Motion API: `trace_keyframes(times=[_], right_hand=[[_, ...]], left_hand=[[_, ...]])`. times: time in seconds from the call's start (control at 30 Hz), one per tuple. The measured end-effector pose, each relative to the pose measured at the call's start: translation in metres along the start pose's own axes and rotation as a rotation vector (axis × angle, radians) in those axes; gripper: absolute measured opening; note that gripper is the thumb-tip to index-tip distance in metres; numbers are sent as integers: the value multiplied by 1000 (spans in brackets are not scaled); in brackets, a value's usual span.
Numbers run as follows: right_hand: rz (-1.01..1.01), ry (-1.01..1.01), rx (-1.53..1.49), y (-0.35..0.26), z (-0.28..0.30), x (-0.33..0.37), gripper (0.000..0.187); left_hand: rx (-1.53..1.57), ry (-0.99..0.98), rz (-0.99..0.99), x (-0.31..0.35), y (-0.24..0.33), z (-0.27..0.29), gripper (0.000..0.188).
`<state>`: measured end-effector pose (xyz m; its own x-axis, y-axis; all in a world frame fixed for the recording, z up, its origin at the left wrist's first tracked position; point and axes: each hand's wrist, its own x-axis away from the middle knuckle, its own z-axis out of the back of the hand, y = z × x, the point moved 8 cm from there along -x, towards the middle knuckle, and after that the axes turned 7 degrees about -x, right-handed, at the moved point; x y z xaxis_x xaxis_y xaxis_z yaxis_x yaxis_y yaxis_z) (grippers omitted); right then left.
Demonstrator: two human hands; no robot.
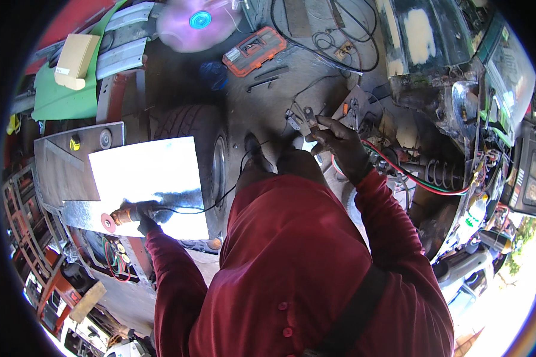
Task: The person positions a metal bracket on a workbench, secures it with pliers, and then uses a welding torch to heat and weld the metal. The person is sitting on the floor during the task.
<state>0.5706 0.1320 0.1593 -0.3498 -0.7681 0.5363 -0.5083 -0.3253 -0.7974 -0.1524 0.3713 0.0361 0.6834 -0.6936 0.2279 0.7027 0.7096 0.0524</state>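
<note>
My left hand [144, 215], dark against the glare, is closed around an angle grinder [124, 215] with an orange body and a reddish disc [108, 223]. The grinder lies over a shiny metal sheet [149, 169], and its black cord [220, 199] runs toward my legs. On the other side, my right hand [343, 146] is raised above the floor, its fingers closed around a small greyish metal piece [309, 116]. Its kind is too unclear to name. Beneath the bright sheet is a duller grey panel [65, 172] with a yellow tape measure [75, 143] on it.
A vehicle tyre [187, 122] stands beside the sheet. An orange tool case [254, 51] and looped black cables [363, 41] lie on the floor ahead. To the right is a partly stripped vehicle [429, 71] with a coil spring [441, 172] and red and green hoses [420, 178].
</note>
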Motion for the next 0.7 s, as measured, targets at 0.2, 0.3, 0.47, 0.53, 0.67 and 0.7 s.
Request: trace_keyframes(times=[0.2,0.3,0.47,0.53,0.67,0.7], right_hand=[[91,-6,9,-12,17,9,32],[97,35,105,-21,27,16,26],[153,49,47,-51,41,42,27],[168,77,76,-65,51,56,27],[202,164,213,-87,84,88,26],[217,187,258,-91,94,98,26]], left_hand=[[19,546,-680,153,127,59,69],[322,-41,-1002,252,217,24,49],[566,-907,-1499,493,339,34,38],[657,-1227,-1342,562,361,40,39],[666,-1560,-1279,653,386,46,35],[619,-1541,-1339,668,389,44,32]])
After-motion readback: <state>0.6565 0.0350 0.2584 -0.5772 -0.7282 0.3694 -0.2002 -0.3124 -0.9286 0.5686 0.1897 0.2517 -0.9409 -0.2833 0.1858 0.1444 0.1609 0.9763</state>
